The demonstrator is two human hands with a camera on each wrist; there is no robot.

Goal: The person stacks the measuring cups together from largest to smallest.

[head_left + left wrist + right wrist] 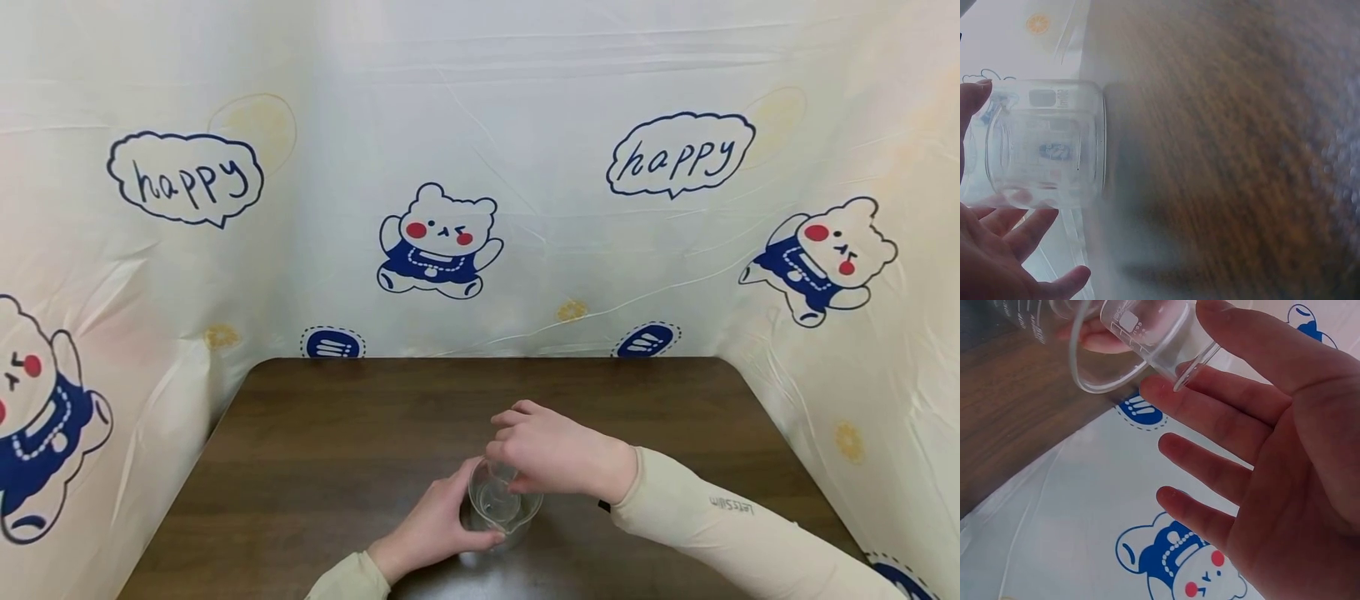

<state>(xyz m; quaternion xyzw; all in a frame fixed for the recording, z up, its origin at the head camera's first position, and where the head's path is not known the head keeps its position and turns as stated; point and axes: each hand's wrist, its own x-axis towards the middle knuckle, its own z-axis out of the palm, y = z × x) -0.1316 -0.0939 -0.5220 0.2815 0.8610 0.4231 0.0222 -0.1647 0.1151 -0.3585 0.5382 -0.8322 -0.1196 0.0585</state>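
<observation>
A large clear glass beaker (529, 510) stands on the brown table. My left hand (438, 518) holds it round the side, thumb toward the near side and fingers at the far left. A smaller clear beaker (1150, 331) is partly inside the large one; in the left wrist view, it shows through the glass wall. From above, my right hand (555, 450) pinches the small beaker's rim between thumb and fingers. The right wrist view shows its other fingers (1204, 465) extended, off the glass. Faint printed marks show on both beakers.
The dark wood table (337, 417) has rounded far corners. A pale curtain (547, 100) printed with bears and "happy" bubbles hangs behind it and along both sides.
</observation>
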